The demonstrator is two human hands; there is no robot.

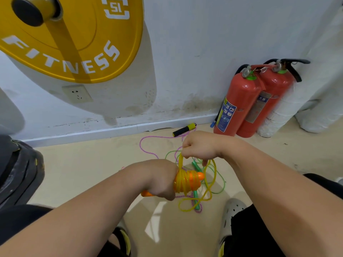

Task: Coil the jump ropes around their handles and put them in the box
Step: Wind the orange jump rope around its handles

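Observation:
My left hand [159,179] grips the orange handles [196,179] of a jump rope held level above the floor. Yellow rope [182,182] is wound in several turns around them. My right hand [199,145] pinches the yellow rope just above the handles, and the loose rest hangs in loops [206,197] down to the floor. Below lie a green rope [220,184] with green handles [195,201] and a pink rope [146,145] leading to a black and yellow handle [183,129] near the wall. No box is in view.
Two red fire extinguishers [250,104] stand against the white wall at the right, beside white wrapped rolls [282,112]. A yellow weight plate [74,39] hangs at the upper left. Black plates [16,169] lie at the left. My shoes [232,216] are on the beige floor.

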